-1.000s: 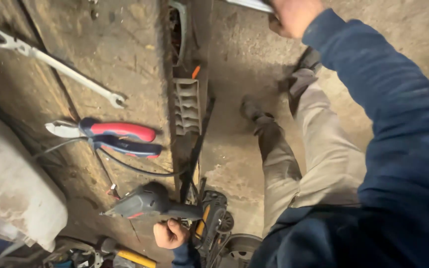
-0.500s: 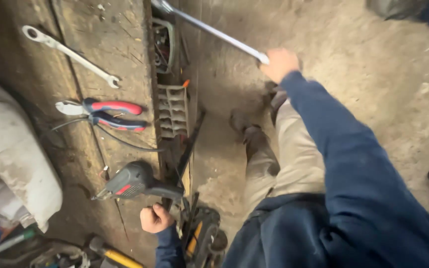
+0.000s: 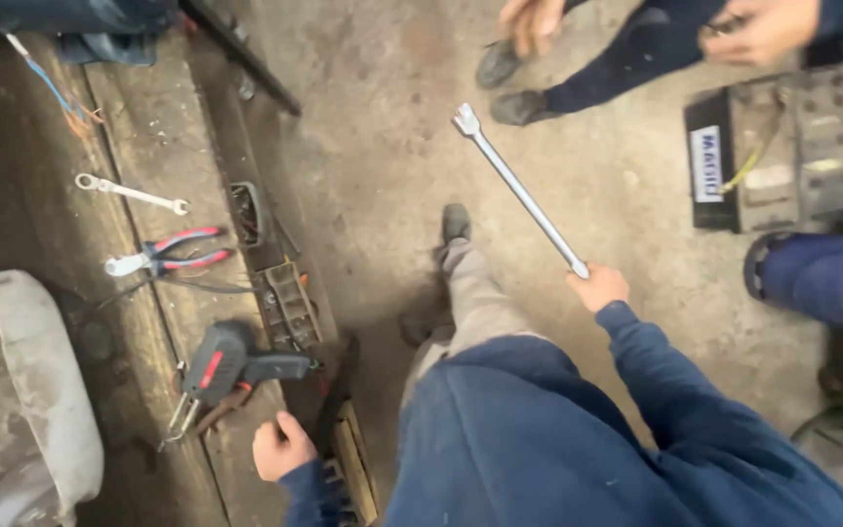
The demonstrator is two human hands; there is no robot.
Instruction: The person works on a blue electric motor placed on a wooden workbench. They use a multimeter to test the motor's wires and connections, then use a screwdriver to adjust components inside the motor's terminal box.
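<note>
The right hand [image 3: 597,288] was closed around the lower end of a long, slim steel wrench [image 3: 519,190], held out over the dusty concrete floor [image 3: 382,146] with its open head pointing away, so the carrying step seemed in hand. The left hand [image 3: 280,447] rested loosely curled and empty beside a dark soldering gun [image 3: 231,359] on the worn wooden bench [image 3: 163,127]. Any next move would call for a steady grip against the bar's long overhang.

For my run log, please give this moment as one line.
right hand: holds long wrench over floor | left hand: on bench edge, near soldering gun | pliers on bench
</note>
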